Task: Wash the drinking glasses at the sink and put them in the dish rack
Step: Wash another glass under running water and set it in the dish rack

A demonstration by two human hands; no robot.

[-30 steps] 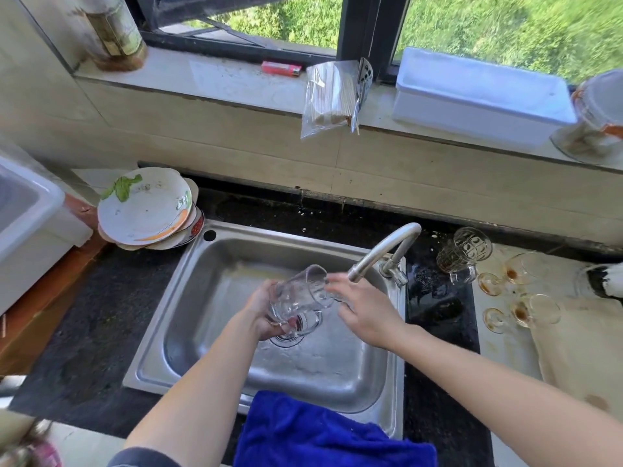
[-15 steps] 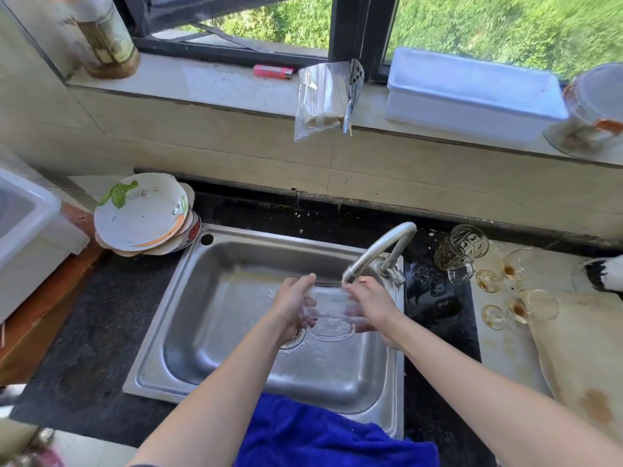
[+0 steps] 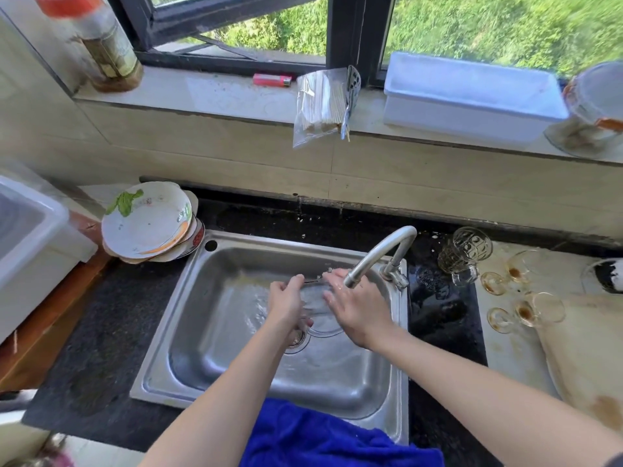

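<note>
**Rinsing a glass under the tap: grip tips**

Left hand [image 3: 286, 306] is wrapped round the glass [image 3: 315, 299]. Right hand [image 3: 359, 313] has fairly straight fingers laid against the other side. Both are low in the sink [image 3: 202, 298], right under the faucet [image 3: 381, 252] spout. The glass is blurry, so I can't tell which way it's tipped. I'd turn it so water gets inside, and grip firmly, since wet glass slips. Stained glasses [image 3: 539, 308] wait on the right counter.
</note>
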